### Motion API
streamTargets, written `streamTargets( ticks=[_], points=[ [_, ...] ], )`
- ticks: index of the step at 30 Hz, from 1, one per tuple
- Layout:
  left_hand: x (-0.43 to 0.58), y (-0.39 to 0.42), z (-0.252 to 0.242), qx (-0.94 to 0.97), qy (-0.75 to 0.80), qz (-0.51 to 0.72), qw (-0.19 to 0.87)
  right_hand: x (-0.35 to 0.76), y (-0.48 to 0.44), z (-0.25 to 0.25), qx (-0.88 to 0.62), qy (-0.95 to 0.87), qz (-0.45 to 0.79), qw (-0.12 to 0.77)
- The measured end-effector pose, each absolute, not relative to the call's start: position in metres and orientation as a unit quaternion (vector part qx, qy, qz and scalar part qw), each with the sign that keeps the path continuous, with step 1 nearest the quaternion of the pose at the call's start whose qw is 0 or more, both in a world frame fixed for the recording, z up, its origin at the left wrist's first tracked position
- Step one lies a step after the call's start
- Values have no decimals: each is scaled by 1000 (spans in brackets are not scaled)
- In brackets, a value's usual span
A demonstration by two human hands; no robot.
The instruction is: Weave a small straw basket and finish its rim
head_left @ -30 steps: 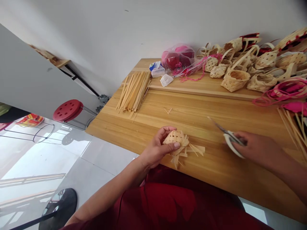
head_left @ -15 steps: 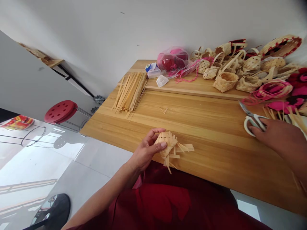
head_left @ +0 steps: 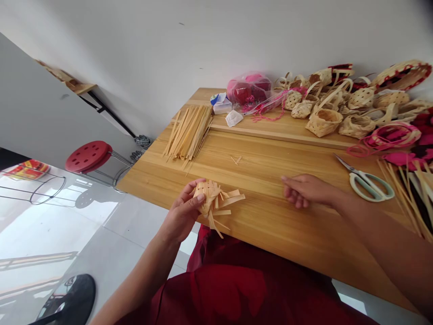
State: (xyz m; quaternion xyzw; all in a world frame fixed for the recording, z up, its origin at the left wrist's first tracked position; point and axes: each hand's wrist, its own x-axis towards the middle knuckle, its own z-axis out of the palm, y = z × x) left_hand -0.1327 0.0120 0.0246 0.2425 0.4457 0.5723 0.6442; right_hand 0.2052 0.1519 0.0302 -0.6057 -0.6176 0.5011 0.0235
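Observation:
My left hand [head_left: 184, 210] grips a small woven basket [head_left: 204, 196] near the table's front edge, thumb across its side. Loose strip ends fan out from the basket toward the right. Over the table to the right, my right hand [head_left: 301, 189] is closed, fingers curled and thumb against the index finger, with nothing visible in it. Beyond that wrist lie scissors [head_left: 367, 180] with pale handles, their blades slightly apart and pointing to the back left.
A bundle of flat strips [head_left: 189, 133] lies at the table's left. Finished woven baskets [head_left: 324, 119] crowd the back right, beside bagged pink yarn [head_left: 250, 90]. More strips [head_left: 406, 194] rest at the right edge. A red stool [head_left: 88, 155] stands left of the table [head_left: 264, 180].
My right hand has let go of the scissors, leaving them on the table, and has moved left toward the basket. My left hand and the basket appear farther left in view.

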Motion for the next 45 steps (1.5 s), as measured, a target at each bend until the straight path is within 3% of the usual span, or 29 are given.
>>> streamTargets(
  ticks=[2,4,9,12,19,24,27,30,33,34,38,40,42,44,45],
  points=[
    [-134,9,23,239,444,568,650,169,172,30,-569,-601,560,-30],
    [-134,6,23,230,449,565,653,125,192,31,-549,-605,575,-28],
    [-134,1,26,220,454,572,646,25,225,42,-481,-653,574,111],
    [-144,-3,24,220,455,580,639,20,240,50,-483,-669,548,138],
    [-164,0,9,214,455,552,665,73,264,38,-570,-645,509,-11],
    [-147,18,17,216,439,543,683,27,252,30,-508,-658,542,123],
    [-144,18,22,218,437,553,676,29,244,36,-474,-669,554,148],
    [-154,9,20,206,447,560,667,77,239,43,-481,-668,564,68],
    [-165,4,15,183,456,559,668,130,237,43,-529,-643,544,-104],
    [-166,4,14,181,455,556,672,139,236,41,-545,-635,538,-100],
    [-155,16,21,211,431,540,691,132,227,34,-518,-644,551,120],
    [-147,20,26,238,414,535,697,120,218,35,-496,-643,560,163],
    [-141,21,28,260,402,532,698,117,206,36,-478,-642,585,130],
    [-137,19,25,274,398,531,696,122,194,34,-456,-638,620,-31],
    [-134,17,23,278,399,529,695,124,189,32,-461,-641,612,-53]
  ],
)
